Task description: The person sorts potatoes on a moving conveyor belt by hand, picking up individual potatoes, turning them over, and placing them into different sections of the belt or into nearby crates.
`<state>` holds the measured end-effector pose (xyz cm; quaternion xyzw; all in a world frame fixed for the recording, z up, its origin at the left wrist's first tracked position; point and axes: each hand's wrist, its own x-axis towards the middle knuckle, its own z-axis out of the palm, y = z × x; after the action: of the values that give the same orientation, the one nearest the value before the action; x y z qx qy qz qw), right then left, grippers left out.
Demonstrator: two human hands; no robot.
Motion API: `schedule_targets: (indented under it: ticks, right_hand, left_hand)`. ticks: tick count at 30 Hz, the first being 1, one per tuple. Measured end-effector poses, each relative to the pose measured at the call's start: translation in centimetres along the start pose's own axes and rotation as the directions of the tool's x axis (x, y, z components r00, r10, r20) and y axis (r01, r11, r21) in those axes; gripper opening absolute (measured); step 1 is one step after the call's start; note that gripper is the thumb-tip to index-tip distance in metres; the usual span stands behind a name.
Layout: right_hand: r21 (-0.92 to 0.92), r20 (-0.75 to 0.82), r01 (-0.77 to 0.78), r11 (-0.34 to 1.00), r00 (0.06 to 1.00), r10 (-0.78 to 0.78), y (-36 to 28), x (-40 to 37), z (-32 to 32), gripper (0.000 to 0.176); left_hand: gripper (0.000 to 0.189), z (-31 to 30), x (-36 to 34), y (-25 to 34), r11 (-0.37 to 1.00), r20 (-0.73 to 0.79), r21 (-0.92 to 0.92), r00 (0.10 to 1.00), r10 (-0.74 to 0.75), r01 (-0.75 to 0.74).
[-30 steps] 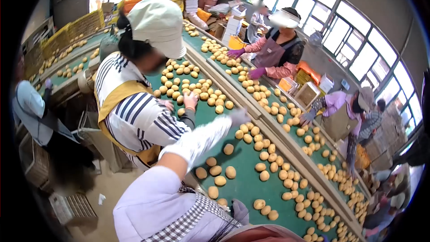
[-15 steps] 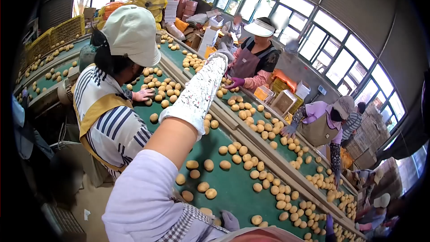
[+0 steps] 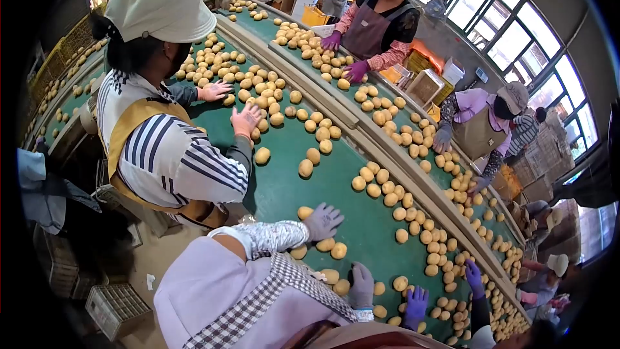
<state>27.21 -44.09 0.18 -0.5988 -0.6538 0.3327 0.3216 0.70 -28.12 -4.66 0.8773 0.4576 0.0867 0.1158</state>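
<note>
My left hand [image 3: 325, 222], in a grey glove, lies on the green conveyor belt [image 3: 274, 184] with its fingers spread. A potato [image 3: 305, 212] sits beside its fingers, and another potato [image 3: 325, 244] lies just under the palm. Lower down, my right hand [image 3: 361, 286], gloved in grey too, is stretched flat over the belt. One potato [image 3: 341, 287] rests against its left side, and a further potato [image 3: 379, 288] lies to its right. Neither hand grips anything that I can see.
A co-worker in a striped top [image 3: 168, 148] stands at my left, bare hands among potatoes. Purple-gloved hands [image 3: 415, 307] of another person reach in at lower right. A wooden divider [image 3: 336, 113] separates a second belt, where several people sort. A crate [image 3: 116, 310] stands on the floor.
My left arm, stretched far forward over the belt before, has come back and down beside my right hand. The view has shifted. The striped co-worker now shows both hands on the potatoes.
</note>
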Motion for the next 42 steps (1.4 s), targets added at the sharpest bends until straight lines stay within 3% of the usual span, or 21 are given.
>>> schedule_targets:
  ticks: [3, 4, 6, 11, 12, 14, 16, 18, 19, 21, 22, 24, 25, 26, 28, 30, 34, 36, 38, 41, 42]
  right_hand:
    - [0.371, -0.234, -0.316, 0.873, 0.878, 0.417, 2.0, 2.0, -4.4, 0.039]
    - [0.214, -0.345, -0.239, 0.947, 0.889, 0.302, 4.4, 3.2, -5.4, 0.043]
    - [0.191, -0.368, -0.279, 0.941, 0.868, 0.332, 5.6, 6.6, -7.9, 0.051]
    - [0.622, -0.370, -0.096, 0.777, 0.839, 0.400, 7.9, 17.9, -7.4, 0.054]
    - [0.590, -0.407, -0.107, 0.801, 0.817, 0.409, 8.3, 20.4, -6.5, 0.053]
    - [0.354, -0.454, -0.051, 0.934, 0.864, 0.219, 10.4, 25.2, -4.4, 0.052]
    - [-0.085, -0.568, -0.497, 0.864, 0.736, 0.368, 5.1, 27.5, -0.2, 0.054]
    - [0.223, -0.501, -0.285, 0.932, 0.787, 0.361, 8.3, 28.2, 4.7, 0.067]
    - [-0.106, -0.552, -0.400, 0.910, 0.785, 0.280, 5.8, 27.9, 6.7, 0.064]
    - [-0.374, -0.421, -0.143, 0.916, 0.907, -0.030, 3.8, 27.8, 9.8, 0.055]
    - [-0.307, -0.306, -0.080, 0.948, 0.952, -0.019, 1.8, 27.7, 10.2, 0.054]
    - [-0.158, -0.120, 0.104, 0.982, 0.985, -0.124, -2.2, 28.4, 10.1, 0.048]
    - [0.105, 0.014, 0.084, 0.991, 0.996, -0.086, -4.8, 28.9, 9.3, 0.043]
    - [0.145, 0.087, -0.028, 0.989, 0.996, 0.016, -8.4, 29.0, 8.6, 0.043]
    - [0.210, 0.089, 0.054, 0.976, 0.993, -0.074, -13.2, 31.5, 7.1, 0.043]
    - [0.451, 0.150, 0.041, 0.892, 0.981, -0.120, -16.3, 36.7, 5.8, 0.050]
    - [0.471, 0.193, -0.078, 0.879, 0.981, -0.017, -25.9, 44.8, 3.8, 0.061]
    - [0.524, 0.271, -0.133, 0.841, 0.962, -0.017, -29.1, 49.0, 4.1, 0.062]
    - [0.471, 0.341, -0.141, 0.871, 0.940, -0.033, -31.8, 51.9, 4.3, 0.069]
    - [0.471, 0.326, -0.137, 0.872, 0.945, -0.028, -38.3, 51.9, 4.8, 0.081]
    - [0.458, 0.329, -0.137, 0.878, 0.944, -0.024, -39.4, 52.4, 4.9, 0.081]
  left_hand:
    - [0.051, -0.8, -3.4, 3.2, 0.984, -0.084, 0.102, 0.984, 0.155, -0.146]
    - [0.051, -1.1, -4.5, 3.8, 0.985, -0.086, 0.098, 0.985, 0.153, -0.144]
    - [0.055, -1.5, -6.3, 4.3, 0.944, -0.027, 0.022, 0.944, 0.329, -0.328]
    - [0.064, -3.3, -7.0, 3.5, 0.972, 0.006, 0.073, 0.975, 0.223, -0.223]
    - [0.064, -3.8, -7.0, 2.9, 0.972, 0.004, 0.076, 0.975, 0.220, -0.220]
    - [0.062, -4.7, -7.5, 1.3, 0.998, -0.003, 0.054, 1.000, 0.031, -0.031]
    - [0.057, -5.3, -7.6, 0.2, 0.995, -0.028, 0.098, 0.999, -0.034, 0.037]
    - [0.054, -5.9, -9.0, 0.8, 0.992, -0.043, 0.102, 0.997, -0.065, 0.069]
    - [0.053, -5.1, -9.4, 0.7, 0.999, -0.208, 0.016, 0.977, 0.037, -0.034]
    - [0.053, -4.5, -9.6, 1.2, 0.992, -0.175, -0.014, 0.977, 0.118, -0.122]
    - [0.054, -4.2, -9.9, 1.6, 0.976, -0.152, -0.044, 0.967, 0.205, -0.213]
    - [0.057, -4.2, -10.7, 1.0, 0.982, -0.108, -0.068, 0.980, 0.168, -0.176]
    - [0.058, -5.3, -11.3, 0.2, 0.988, -0.156, -0.041, 0.978, 0.140, -0.148]
    - [0.059, -6.4, -12.2, -0.7, 0.993, -0.204, -0.016, 0.972, 0.113, -0.118]
    - [0.060, -8.5, -14.3, -3.1, 0.991, -0.244, -0.121, 0.969, 0.026, -0.057]
    - [0.061, -10.2, -17.5, -5.5, 0.992, -0.304, -0.008, 0.945, -0.125, 0.129]
    - [0.063, -11.2, -20.6, -8.0, 0.933, -0.255, -0.096, 0.897, -0.360, 0.347]
    - [0.065, -9.3, -20.5, -8.0, 0.896, -0.343, -0.122, 0.829, -0.442, 0.427]
    - [0.067, -9.5, -20.4, -7.6, 0.886, -0.293, -0.174, 0.837, -0.463, 0.429]
    - [0.064, -9.8, -17.8, -7.6, 0.795, -0.432, -0.561, 0.738, -0.518, 0.230]
    - [0.063, -12.0, -15.6, -7.4, 0.807, -0.489, -0.569, 0.724, -0.485, 0.157]
